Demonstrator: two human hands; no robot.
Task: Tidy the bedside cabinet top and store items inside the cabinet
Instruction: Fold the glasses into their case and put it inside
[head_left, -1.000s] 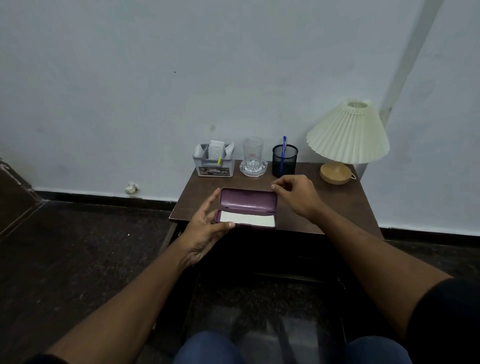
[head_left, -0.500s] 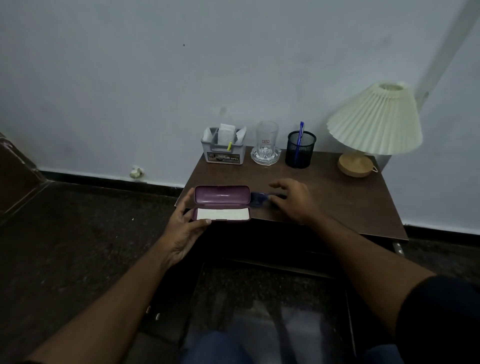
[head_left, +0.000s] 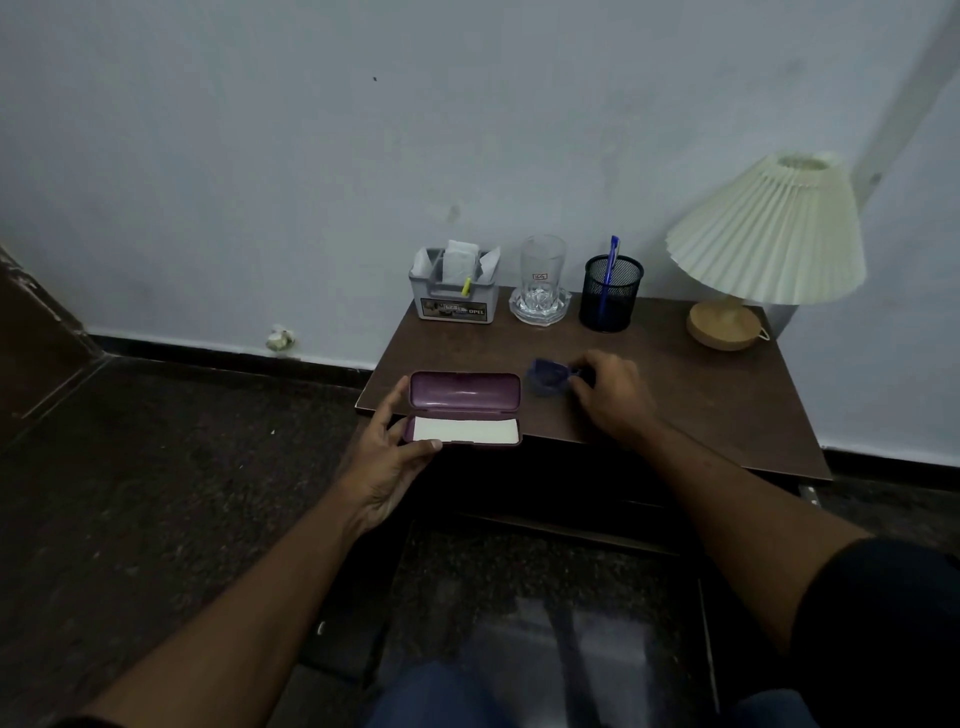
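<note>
A purple glasses case (head_left: 465, 395) with a white lining, blue-framed glasses (head_left: 549, 375), a black mesh pen holder (head_left: 610, 293) holding a blue pen (head_left: 613, 254), a cream pleated lampshade (head_left: 769, 234) and a grey organiser box (head_left: 454, 301) sit on the dark brown cabinet top (head_left: 701, 395).

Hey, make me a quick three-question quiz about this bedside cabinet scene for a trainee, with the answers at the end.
1. True or false: the purple glasses case is open.
2. Which hand steadies the case? A) left hand B) right hand
3. Fill in: the blue pen stands in the black mesh ____.

Key
1. True; its lid is up and a white cloth lies inside.
2. A; the right hand is on a blurred blue object beside the case.
3. Holder, between the glass and the lamp.
</note>
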